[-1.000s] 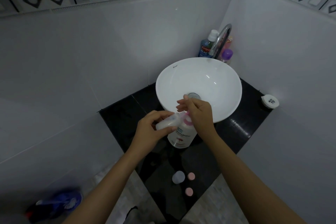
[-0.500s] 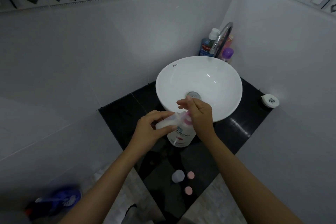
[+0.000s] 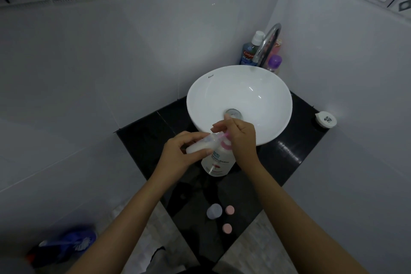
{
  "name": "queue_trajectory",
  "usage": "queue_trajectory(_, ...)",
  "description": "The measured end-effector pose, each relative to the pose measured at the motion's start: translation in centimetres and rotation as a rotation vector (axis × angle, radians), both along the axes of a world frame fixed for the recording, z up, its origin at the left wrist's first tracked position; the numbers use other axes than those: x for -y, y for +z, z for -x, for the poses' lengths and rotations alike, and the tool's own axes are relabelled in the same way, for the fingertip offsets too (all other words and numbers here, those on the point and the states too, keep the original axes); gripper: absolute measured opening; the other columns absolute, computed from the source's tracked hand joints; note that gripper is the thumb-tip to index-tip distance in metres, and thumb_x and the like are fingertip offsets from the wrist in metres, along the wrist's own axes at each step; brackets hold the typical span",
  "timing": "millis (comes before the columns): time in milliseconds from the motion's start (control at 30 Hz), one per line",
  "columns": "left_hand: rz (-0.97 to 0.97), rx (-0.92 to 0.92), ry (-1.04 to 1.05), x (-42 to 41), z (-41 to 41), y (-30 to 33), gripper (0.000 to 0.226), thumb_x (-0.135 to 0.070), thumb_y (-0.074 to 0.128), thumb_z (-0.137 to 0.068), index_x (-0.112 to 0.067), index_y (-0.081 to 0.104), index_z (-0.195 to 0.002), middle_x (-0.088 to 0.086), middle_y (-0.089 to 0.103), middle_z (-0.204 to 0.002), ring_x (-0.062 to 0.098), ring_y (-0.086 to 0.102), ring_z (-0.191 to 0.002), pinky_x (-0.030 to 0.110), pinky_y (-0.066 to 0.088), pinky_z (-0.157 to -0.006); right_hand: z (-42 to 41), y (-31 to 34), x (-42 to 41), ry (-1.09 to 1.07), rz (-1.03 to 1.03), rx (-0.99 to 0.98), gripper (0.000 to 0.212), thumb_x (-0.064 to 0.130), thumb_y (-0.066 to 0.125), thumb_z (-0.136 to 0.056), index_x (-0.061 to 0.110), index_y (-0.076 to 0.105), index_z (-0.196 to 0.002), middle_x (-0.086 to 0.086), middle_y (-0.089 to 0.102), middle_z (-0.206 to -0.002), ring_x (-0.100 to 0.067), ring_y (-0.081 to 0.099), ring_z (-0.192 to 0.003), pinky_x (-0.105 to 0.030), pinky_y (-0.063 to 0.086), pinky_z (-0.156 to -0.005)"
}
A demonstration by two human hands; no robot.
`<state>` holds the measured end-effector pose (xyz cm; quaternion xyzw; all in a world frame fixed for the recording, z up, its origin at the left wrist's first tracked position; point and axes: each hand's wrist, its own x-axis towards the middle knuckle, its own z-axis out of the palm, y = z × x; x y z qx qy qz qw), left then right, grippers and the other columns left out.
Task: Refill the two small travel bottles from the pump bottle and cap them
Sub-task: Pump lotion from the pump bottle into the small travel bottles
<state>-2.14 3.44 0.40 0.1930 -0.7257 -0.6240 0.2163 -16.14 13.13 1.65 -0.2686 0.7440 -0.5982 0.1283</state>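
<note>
A white pump bottle (image 3: pixel 219 163) with a pink pump head stands on the black counter (image 3: pixel 142 138) in front of the basin. My right hand (image 3: pixel 241 138) rests on top of the pink pump head. My left hand (image 3: pixel 180 153) holds a small clear travel bottle (image 3: pixel 201 145) tilted, its mouth at the pump's nozzle; whitish liquid shows inside. A second small travel bottle (image 3: pixel 214 211) stands uncapped near the counter's front corner. Beside it lie two pink caps (image 3: pixel 229 209) (image 3: pixel 227 228).
A white round basin (image 3: pixel 240 95) with a chrome faucet (image 3: pixel 268 42) fills the back of the counter. Mouthwash (image 3: pixel 250 52) and a purple-capped bottle (image 3: pixel 274 63) stand behind it. A white round object (image 3: pixel 325 119) sits at the right corner. Blue items (image 3: pixel 64 244) lie on the floor, lower left.
Both hands stay at the pump bottle with the travel bottle under the nozzle. Only slight shifts of the hands and the view.
</note>
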Motion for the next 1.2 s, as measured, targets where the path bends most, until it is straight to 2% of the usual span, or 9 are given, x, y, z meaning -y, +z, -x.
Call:
queue_trajectory(167, 0.003, 0.035, 0.006, 0.0, 0.0, -0.1, 0.033, -0.036, 0.076, -0.071, -0.04, 0.068, -0.103, -0.006, 0.064, -0.1, 0.0, 0.061, -0.091, 0.006, 0.049, -0.073, 0.1, -0.7, -0.2, 0.028, 0.018, 0.125, 0.036, 0.019, 0.046, -0.098, 0.009, 0.075, -0.079, 0.017, 0.065, -0.058, 0.005, 0.059, -0.06, -0.011, 0.045, -0.051)
queue_trajectory(333, 0.014, 0.053, 0.009, 0.0, 0.1, -0.3, 0.034, -0.023, 0.078, -0.074, -0.036, 0.068, -0.103, -0.007, 0.064, -0.099, -0.004, 0.059, -0.09, 0.005, 0.048, -0.073, 0.0, -1.0, -0.1, 0.034, -0.043, 0.12, 0.035, 0.018, 0.047, -0.098, 0.004, 0.075, -0.083, 0.017, 0.068, -0.07, 0.002, 0.058, -0.065, -0.024, 0.047, -0.062)
queue_trajectory(467, 0.006, 0.017, 0.008, 0.1, 0.1, 0.1, 0.034, -0.023, 0.078, -0.073, -0.042, 0.067, -0.1, -0.009, 0.065, -0.099, -0.003, 0.06, -0.091, 0.005, 0.048, -0.074, 0.6, -0.2, -0.1, 0.025, -0.062, 0.02, 0.034, 0.023, 0.05, -0.096, 0.007, 0.076, -0.083, 0.019, 0.063, -0.059, 0.004, 0.06, -0.061, -0.015, 0.047, -0.057)
queue_trajectory(600, 0.022, 0.013, 0.013, 0.3, 0.2, 0.1, 0.034, -0.028, 0.078, -0.072, -0.046, 0.067, -0.099, -0.015, 0.064, -0.098, -0.001, 0.06, -0.091, 0.007, 0.049, -0.075, 0.2, -0.2, -0.1, 0.034, -0.038, 0.132, 0.036, 0.028, 0.046, -0.097, 0.006, 0.074, -0.09, 0.017, 0.062, -0.062, -0.006, 0.058, -0.063, -0.017, 0.049, -0.059)
queue_trajectory(700, 0.061, 0.047, 0.011, 0.2, 0.2, -0.4, 0.035, -0.024, 0.077, -0.074, -0.043, 0.065, -0.101, -0.012, 0.063, -0.1, -0.004, 0.058, -0.091, 0.005, 0.047, -0.075, 0.0, -0.7, -0.1, 0.019, -0.026, 0.121, 0.033, 0.018, 0.046, -0.098, 0.007, 0.075, -0.087, 0.017, 0.07, -0.079, -0.004, 0.062, -0.079, -0.035, 0.053, -0.076)
queue_trajectory(767, 0.076, 0.064, 0.01, 0.1, 0.2, -0.6, 0.035, -0.022, 0.077, -0.074, -0.039, 0.065, -0.102, -0.01, 0.062, -0.103, -0.006, 0.057, -0.09, 0.003, 0.046, -0.074, -0.1, -1.0, -0.1, 0.02, -0.042, 0.108, 0.033, 0.017, 0.045, -0.098, 0.007, 0.075, -0.087, 0.002, 0.074, -0.095, -0.011, 0.064, -0.092, -0.041, 0.054, -0.082)
queue_trajectory(933, 0.145, 0.108, -0.024, 0.0, 0.2, -0.7, 0.045, -0.023, 0.076, -0.076, -0.029, 0.061, -0.118, -0.013, 0.057, -0.103, -0.006, 0.056, -0.09, 0.009, 0.049, -0.075, 0.2, -0.6, -0.2, 0.026, -0.073, 0.111, 0.034, 0.027, 0.049, -0.097, 0.01, 0.076, -0.084, 0.008, 0.072, -0.083, 0.004, 0.062, -0.071, -0.018, 0.05, -0.067)
queue_trajectory(1000, 0.187, 0.129, -0.059, -0.2, 0.2, -0.6, 0.043, -0.026, 0.074, -0.078, -0.028, 0.061, -0.119, -0.015, 0.055, -0.102, -0.002, 0.058, -0.091, 0.016, 0.052, -0.074, 0.4, -0.2, -0.2, 0.016, -0.1, 0.0, 0.033, 0.025, 0.05, -0.097, 0.009, 0.076, -0.087, 0.004, 0.074, -0.087, 0.0, 0.065, -0.079, -0.006, 0.046, -0.071)
queue_trajectory(1200, 0.19, 0.123, -0.046, -0.9, 0.6, -0.2, 0.033, -0.027, 0.074, -0.077, -0.034, 0.061, -0.106, -0.015, 0.057, -0.102, 0.0, 0.06, -0.09, 0.016, 0.053, -0.073, 0.1, 0.6, -0.1, -0.009, -0.074, -0.061, 0.029, 0.022, 0.052, -0.096, 0.005, 0.075, -0.091, -0.004, 0.075, -0.091, -0.007, 0.067, -0.086, -0.006, 0.046, -0.079)
